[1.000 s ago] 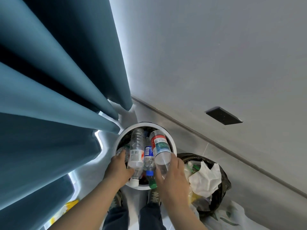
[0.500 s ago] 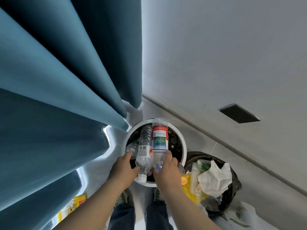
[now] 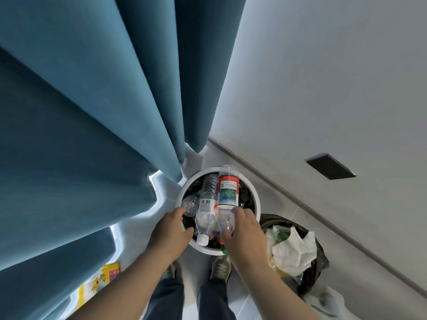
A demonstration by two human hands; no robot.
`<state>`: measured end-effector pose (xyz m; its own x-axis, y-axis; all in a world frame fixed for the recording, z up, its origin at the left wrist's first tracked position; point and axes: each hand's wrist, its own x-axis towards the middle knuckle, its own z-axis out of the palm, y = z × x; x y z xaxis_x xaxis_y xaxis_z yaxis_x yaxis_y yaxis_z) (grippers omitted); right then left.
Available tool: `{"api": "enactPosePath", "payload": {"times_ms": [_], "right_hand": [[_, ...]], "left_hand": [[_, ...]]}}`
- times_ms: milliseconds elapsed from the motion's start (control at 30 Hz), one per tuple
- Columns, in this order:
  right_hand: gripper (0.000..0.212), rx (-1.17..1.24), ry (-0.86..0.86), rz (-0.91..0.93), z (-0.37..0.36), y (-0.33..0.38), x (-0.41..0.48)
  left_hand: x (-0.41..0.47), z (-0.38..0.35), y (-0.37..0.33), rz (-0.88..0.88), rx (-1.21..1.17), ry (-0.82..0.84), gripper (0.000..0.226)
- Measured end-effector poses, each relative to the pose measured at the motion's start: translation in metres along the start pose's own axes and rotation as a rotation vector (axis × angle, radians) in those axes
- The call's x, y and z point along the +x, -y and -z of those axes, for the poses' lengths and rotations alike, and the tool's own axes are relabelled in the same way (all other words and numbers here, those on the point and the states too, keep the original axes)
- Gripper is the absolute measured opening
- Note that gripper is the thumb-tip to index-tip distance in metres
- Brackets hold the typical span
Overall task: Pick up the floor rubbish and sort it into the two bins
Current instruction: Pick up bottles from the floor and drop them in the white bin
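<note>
A white round bin [image 3: 253,197] stands on the floor in front of my feet, with several plastic bottles in it. My right hand [image 3: 242,232] grips the neck end of a clear bottle with a red and green label [image 3: 228,190], held over the bin. My left hand [image 3: 169,232] sits at the bin's near left rim beside a clear bottle with a white cap [image 3: 204,218]; whether it holds that bottle is unclear. To the right stands a black-bagged bin [image 3: 321,257] filled with white crumpled paper [image 3: 293,250] and wrappers.
Blue curtains [image 3: 92,112] hang close on the left, down to the floor. A grey wall [image 3: 323,77] with a dark socket plate [image 3: 330,166] runs on the right. A yellow packet [image 3: 99,285] lies on the floor at lower left. A white plastic bag [image 3: 328,303] lies at lower right.
The red-labelled bottle in my right hand has swung from pointing right of the bin's middle to pointing straight across it. My view has shifted, so the bins sit further right.
</note>
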<state>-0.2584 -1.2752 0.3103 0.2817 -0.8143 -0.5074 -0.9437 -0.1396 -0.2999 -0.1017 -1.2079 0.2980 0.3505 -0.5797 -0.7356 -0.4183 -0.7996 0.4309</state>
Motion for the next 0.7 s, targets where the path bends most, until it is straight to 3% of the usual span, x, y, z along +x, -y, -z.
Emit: {"api": "enactPosePath", "payload": {"times_ms": [333,400,700], "right_hand": [[0.033,-0.106,0.018,0.163,0.103,0.056,-0.073],[0.034,-0.112,0.011,0.230,0.133,0.072,-0.089],[0.043,-0.191,-0.156,0.636,0.266,0.185,-0.141]], "left_hand": [[-0.123,0.072,-0.029,-0.114,0.038,-0.131,0.036],[-0.153,0.094,-0.038,-0.134,0.035,-0.190,0.031],[-0.275,0.200,-0.064,-0.130,-0.021,-0.572,0.048]]}}
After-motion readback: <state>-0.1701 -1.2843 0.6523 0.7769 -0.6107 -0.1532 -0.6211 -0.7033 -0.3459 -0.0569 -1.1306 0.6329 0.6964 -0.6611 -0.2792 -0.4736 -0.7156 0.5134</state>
